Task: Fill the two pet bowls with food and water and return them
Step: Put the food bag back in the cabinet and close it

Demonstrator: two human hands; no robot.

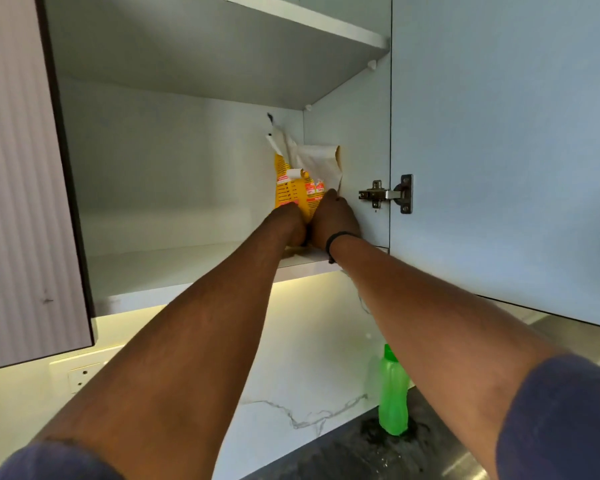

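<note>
A yellow pet food bag (pixel 298 188) with a folded white top stands in the back right corner of the open wall cabinet's lower shelf (pixel 174 268). Both my arms reach up into the cabinet. My left hand (pixel 290 223) grips the bag's lower left side. My right hand (pixel 335 220), with a black band on its wrist, holds the bag's right side against the cabinet wall. No pet bowls are in view.
The cabinet's right door (pixel 499 150) stands open on a metal hinge (pixel 385 195); the ribbed left door (pixel 25 185) is open too. Below, a green bottle (pixel 394 393) stands on the dark counter by a marble backsplash. A wall socket (pixel 80 375) sits lower left.
</note>
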